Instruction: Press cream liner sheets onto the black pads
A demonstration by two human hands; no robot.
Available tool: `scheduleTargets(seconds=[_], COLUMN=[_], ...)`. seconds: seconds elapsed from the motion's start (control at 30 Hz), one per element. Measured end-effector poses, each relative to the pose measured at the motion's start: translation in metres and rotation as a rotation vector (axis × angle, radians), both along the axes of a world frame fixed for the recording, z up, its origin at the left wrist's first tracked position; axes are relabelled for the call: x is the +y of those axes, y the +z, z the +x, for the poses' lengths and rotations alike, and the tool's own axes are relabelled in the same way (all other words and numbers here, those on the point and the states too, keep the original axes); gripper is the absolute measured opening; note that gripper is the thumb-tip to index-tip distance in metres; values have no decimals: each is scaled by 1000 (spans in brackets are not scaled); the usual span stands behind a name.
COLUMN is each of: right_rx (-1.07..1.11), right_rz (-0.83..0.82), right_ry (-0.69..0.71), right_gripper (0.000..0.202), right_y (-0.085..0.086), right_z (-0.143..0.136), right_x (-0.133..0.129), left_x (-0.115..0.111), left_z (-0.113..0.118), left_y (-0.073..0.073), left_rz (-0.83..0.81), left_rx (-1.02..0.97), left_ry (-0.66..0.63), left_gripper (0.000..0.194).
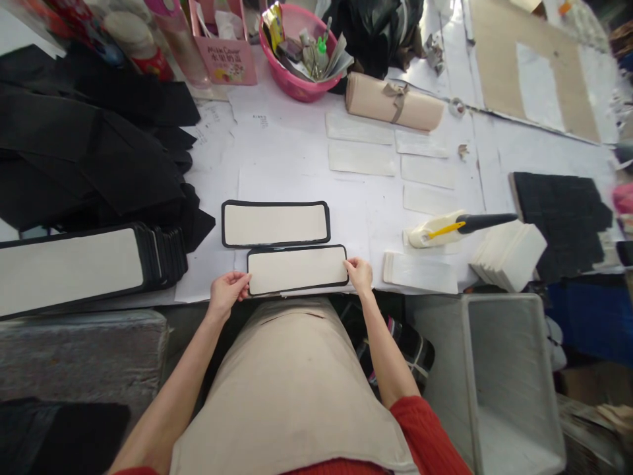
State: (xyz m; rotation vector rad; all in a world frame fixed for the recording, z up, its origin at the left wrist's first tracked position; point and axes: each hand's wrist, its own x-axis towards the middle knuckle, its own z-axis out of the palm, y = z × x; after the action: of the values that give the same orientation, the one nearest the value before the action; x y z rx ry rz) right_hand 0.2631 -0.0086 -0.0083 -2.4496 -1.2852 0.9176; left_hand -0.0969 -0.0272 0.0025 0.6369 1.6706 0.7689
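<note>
A long cream panel with a black border [297, 270] lies at the table's front edge. My left hand [230, 291] pinches its left end between thumb and fingers. At the opposite end, my right hand [359, 273] grips the right edge the same way. Just behind it rests a similar black-edged panel [275, 224], seemingly with another layer beneath. To the left stands a stack of longer black-edged panels [69, 264], close to a heap of black pieces [89, 145].
Thin white strips [361, 159] lie on the table [281, 158]. On the right are a glue pot with a brush [438, 229], white card blocks [512, 254] and a grey bin [514, 382]. A pink basket [297, 79] and a rolled beige cloth [390, 102] sit behind.
</note>
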Motion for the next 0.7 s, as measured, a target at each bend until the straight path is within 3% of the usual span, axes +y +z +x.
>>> scheduleTargets(seconds=[0.7], right_rx=[-58], right_rz=[-16], right_ry=[19], right_gripper=[28], right_y=[-9], right_z=[1], right_x=[1], left_x=[3], left_z=[6], left_y=[-13], left_rz=[0], left_rx=[83], left_ry=[4], left_gripper=[34])
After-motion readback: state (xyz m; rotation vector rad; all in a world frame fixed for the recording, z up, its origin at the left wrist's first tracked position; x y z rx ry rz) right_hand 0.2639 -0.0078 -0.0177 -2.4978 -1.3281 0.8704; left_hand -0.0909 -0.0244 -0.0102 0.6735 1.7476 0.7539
